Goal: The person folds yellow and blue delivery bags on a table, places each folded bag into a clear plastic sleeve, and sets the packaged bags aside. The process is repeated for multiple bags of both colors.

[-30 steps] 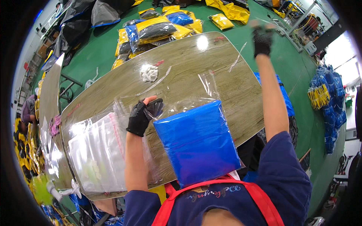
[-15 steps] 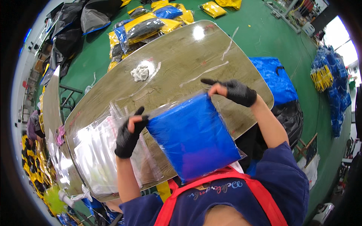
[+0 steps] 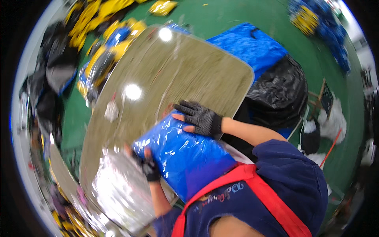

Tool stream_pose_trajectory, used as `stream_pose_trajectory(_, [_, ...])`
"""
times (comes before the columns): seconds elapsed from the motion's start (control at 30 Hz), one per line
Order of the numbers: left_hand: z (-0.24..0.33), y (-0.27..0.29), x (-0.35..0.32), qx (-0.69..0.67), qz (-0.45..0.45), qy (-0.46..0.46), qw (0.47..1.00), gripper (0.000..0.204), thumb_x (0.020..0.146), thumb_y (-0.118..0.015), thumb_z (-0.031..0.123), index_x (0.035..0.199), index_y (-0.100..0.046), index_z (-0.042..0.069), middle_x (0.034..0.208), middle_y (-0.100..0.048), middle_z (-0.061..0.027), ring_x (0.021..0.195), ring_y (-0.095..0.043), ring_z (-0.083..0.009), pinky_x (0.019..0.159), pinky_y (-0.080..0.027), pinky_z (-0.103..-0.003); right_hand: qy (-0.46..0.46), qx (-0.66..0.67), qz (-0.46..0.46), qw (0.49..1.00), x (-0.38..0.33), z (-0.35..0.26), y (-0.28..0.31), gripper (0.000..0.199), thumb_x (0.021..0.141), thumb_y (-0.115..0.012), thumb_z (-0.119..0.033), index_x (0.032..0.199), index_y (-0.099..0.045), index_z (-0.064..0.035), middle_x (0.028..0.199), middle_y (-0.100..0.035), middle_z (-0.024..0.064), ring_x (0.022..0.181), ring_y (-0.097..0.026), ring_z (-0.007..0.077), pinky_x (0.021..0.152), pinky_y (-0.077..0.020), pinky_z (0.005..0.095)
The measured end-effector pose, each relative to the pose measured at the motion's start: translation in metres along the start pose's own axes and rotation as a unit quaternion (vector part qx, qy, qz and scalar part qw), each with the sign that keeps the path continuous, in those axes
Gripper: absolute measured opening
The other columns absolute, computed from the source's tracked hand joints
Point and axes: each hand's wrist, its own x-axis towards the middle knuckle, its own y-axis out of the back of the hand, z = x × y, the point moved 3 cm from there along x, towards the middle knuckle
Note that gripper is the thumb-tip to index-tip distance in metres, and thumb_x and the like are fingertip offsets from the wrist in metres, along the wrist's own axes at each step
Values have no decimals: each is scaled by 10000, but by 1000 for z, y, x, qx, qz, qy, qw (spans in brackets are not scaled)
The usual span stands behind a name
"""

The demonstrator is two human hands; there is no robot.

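Between my hands and chest is a blue folded sheet in a clear plastic bag [image 3: 185, 154], tilted, its bag shiny and creased. My left hand [image 3: 149, 166], in a black glove with bare fingertips, is closed on the left edge, thumb and fingers slightly blurred. At the far right corner my right hand [image 3: 199, 119], gloved the same way, holds the bag with thumb and bare fingertips against its top. The far sides of both grips are hidden. Under and beside my left hand lies a stack of clear plastic bags [image 3: 118, 185] on the table [image 3: 197, 75].
A crumpled white wad [image 3: 111, 111] lies on the table. Yellow, blue and black bagged packages [image 3: 103, 63] are heaped on the green floor beyond its left edge. A large blue and black sack [image 3: 278, 93] stands against the right side, with a wooden frame [image 3: 321, 94] farther right.
My right hand has moved left and inward over the bag's far corner. The bag looks puffier and has turned. My view has swung right, shifting the table and floor items.
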Motion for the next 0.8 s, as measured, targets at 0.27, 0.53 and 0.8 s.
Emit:
stream_pose_trajectory(0.27, [-18,43,-8,-293,-26,350,889,662,953,-470,458,1418,-309,16,1434,-362,-132,1282,-372,-294,1093,-278,-421,-443,-166,312,824,-207,219,64,525,851,-610,-339,1259,-528,-19,1206,-562,240,1084,-559,389,951,-437,431])
stream_pose_trajectory(0.53, [21,-3,198,161,-46,40,985,506,924,-484,392,1278,-432,35,1272,-470,-157,1145,-452,-335,1002,-338,-437,-526,-97,-135,834,-207,304,-39,502,841,-640,-374,1192,-579,-20,1085,-592,204,967,-565,293,861,-463,394])
stream_pose_trajectory(0.8, [75,-309,247,377,-61,-388,839,370,895,-498,326,1138,-555,53,1109,-578,-182,1009,-532,-375,910,-398,-453,-525,128,318,779,-192,371,155,446,849,-652,-388,1091,-651,-13,885,-667,141,791,-590,176,749,-499,345])
